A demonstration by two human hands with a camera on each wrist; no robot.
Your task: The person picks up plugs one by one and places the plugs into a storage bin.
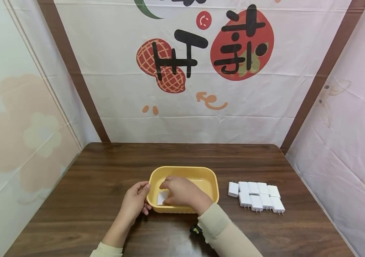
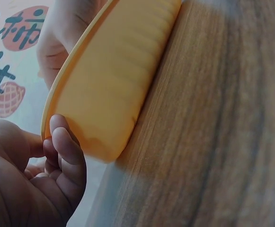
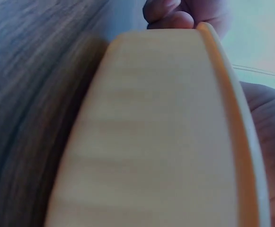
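A yellow rectangular plastic basin (image 1: 182,210) stands on the table in front of me. At its left end my left hand (image 1: 135,200) grips the rim, the thumb on top and the fingers curled beneath; the left wrist view shows these fingers (image 2: 68,151) against the outer wall. My right hand (image 1: 182,192) reaches down inside the basin, its thumb and fingers bent about a white charger plug (image 1: 162,197) at the left end. The palm hides part of that plug. In the right wrist view the basin's side wall (image 3: 146,127) covers most of the right hand.
Right of the basin, several white charger plugs (image 1: 256,196) lie in two close rows on the brown wooden table (image 1: 105,175), metal prongs showing. A small black and green object (image 1: 196,229) is by the right sleeve. A printed cloth (image 1: 195,128) hangs behind the table.
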